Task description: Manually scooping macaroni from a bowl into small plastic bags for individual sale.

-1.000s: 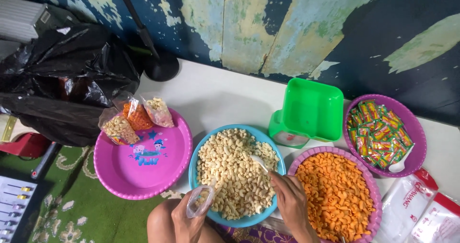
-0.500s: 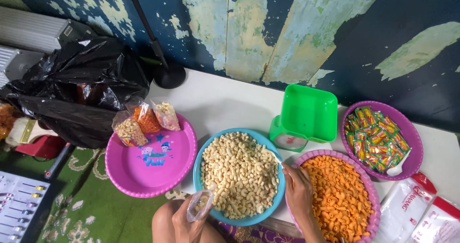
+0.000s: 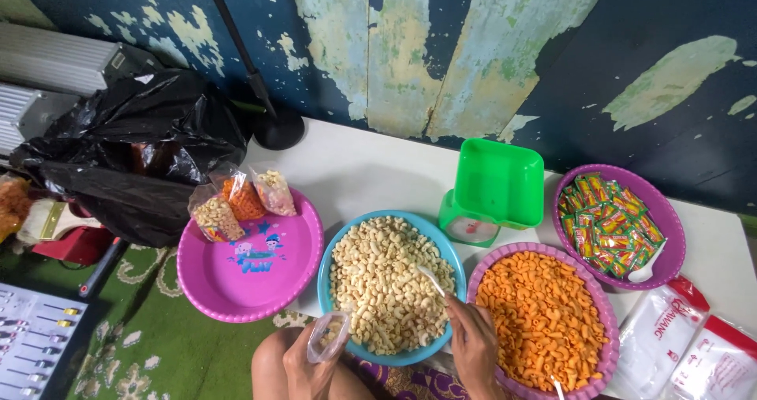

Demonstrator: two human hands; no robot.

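Clear plastic bag (image 3: 326, 336) is pinched open-mouthed in the left hand (image 3: 309, 363), just off the near rim of the blue bowl (image 3: 323, 278). White spoon (image 3: 430, 279) is gripped by the closed right hand (image 3: 475, 346), its tip dug into the pale snacks (image 3: 378, 278). Orange-snack bowl (image 3: 603, 321) crowds the right hand's outer side; the pink tray (image 3: 244, 278) beyond the left hand has bare room.

A: so what's the person wearing? all I can see is two hands at the near edge.

B: pretty much nothing shows. left hand (image 3: 309, 362) and right hand (image 3: 473, 345) are both bare, no gloves, rings or watch. forearms bare too, no sleeves. bare knee near the left hand, and some purple patterned cloth between the arms.
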